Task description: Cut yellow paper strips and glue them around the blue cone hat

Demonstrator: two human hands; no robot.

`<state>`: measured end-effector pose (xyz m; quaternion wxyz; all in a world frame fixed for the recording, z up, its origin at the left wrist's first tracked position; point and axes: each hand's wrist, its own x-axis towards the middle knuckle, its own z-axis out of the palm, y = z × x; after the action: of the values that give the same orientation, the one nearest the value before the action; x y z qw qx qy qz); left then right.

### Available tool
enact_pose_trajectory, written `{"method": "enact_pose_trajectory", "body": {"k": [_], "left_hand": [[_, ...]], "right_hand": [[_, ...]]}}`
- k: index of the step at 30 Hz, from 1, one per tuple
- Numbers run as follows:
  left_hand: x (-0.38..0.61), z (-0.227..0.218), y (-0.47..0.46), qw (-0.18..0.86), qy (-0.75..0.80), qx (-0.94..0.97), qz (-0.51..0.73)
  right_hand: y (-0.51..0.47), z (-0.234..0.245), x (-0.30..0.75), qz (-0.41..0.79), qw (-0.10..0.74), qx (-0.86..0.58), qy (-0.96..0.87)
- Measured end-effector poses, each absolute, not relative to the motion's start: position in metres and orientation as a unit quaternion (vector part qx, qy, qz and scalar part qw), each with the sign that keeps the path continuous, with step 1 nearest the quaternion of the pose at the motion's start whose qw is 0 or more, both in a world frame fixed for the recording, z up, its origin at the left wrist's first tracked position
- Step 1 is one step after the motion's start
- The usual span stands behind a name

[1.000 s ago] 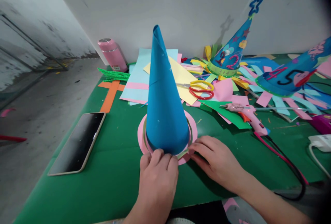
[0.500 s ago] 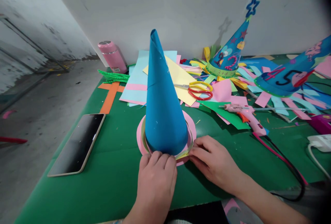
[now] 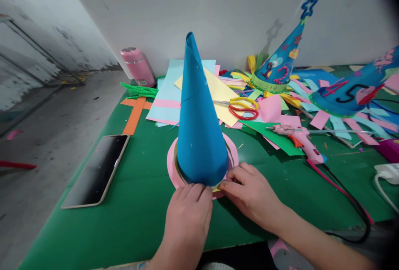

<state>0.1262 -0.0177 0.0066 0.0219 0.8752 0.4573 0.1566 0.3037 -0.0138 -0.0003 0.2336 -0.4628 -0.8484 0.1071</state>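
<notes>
A blue paper cone (image 3: 201,137) stands upright on a pink paper ring (image 3: 172,159). Round the cone's foot runs a pale yellow paper strip (image 3: 217,188), mostly hidden at the front by my fingers. My left hand (image 3: 189,216) is closed at the near side of the foot, its curled fingers pressing the strip there; the fingertips are hidden. Just to the right, my right hand (image 3: 251,197) pinches the strip near its end, against the cone's lower right edge.
A phone (image 3: 98,170) lies on the left of the green table (image 3: 140,232). Scissors (image 3: 243,108) rest on paper sheets behind the cone. On the right are a pink glue gun (image 3: 301,139) with its cord and two decorated cone hats (image 3: 276,64). A pink bottle (image 3: 138,67) stands at the back.
My right hand has moved slightly left, bringing the yellow strip closer against the cone's foot. My left hand stays at the front. The whole view has shifted a little.
</notes>
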Motion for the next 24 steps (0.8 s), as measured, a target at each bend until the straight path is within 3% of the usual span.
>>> {"method": "enact_pose_trajectory", "body": {"k": [6,13,24], "left_hand": [[0.1235,0.0078,-0.0177,0.067,0.456,0.875,0.149],[0.1258,0.0108,-0.0175,0.053,0.458,0.875,0.145],[0.1253,0.0098,-0.0180,0.067,0.452,0.877,0.147]], "right_hand": [[-0.0154,-0.0027,0.3027,0.101,0.241,-0.468,-0.844],[-0.0188,-0.0049,0.3040,0.141,0.278,-0.468,-0.827],[-0.0162,-0.0050,0.3029,0.106,0.278,-0.473,-0.830]]}}
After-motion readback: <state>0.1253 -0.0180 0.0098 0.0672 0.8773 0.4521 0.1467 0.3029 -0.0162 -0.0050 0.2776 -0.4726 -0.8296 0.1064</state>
